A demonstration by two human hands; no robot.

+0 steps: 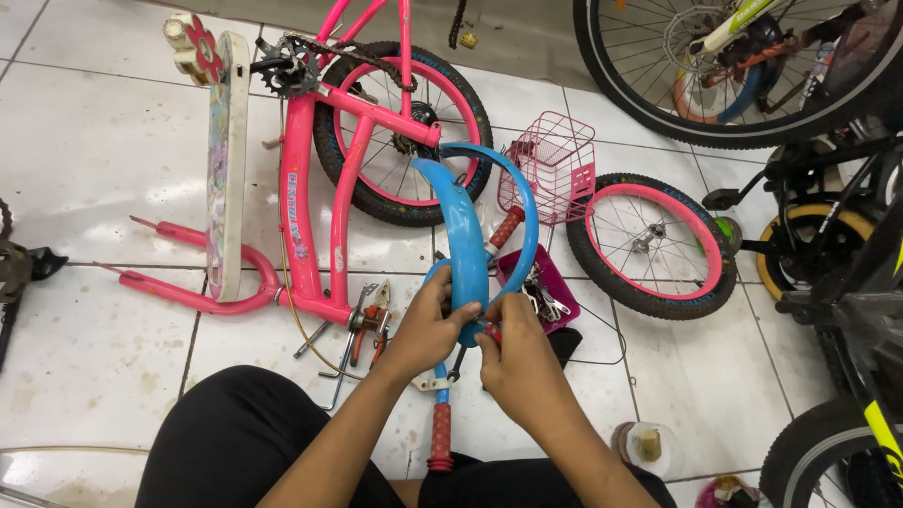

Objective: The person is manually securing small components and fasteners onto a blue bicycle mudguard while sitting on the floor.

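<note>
Blue fender [463, 235] held by L hand [428, 329] & R hand [515, 362].

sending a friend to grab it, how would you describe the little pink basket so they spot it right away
Start at the pink bicycle frame lying on the white tiled floor, with its pink-rimmed rear wheel attached. Just right of that wheel, between it and the loose pink-rimmed wheel, sits the pink basket. It is the only boxy wire-mesh thing there; its neighbours are round wheels and a curved blue fender.
</note>
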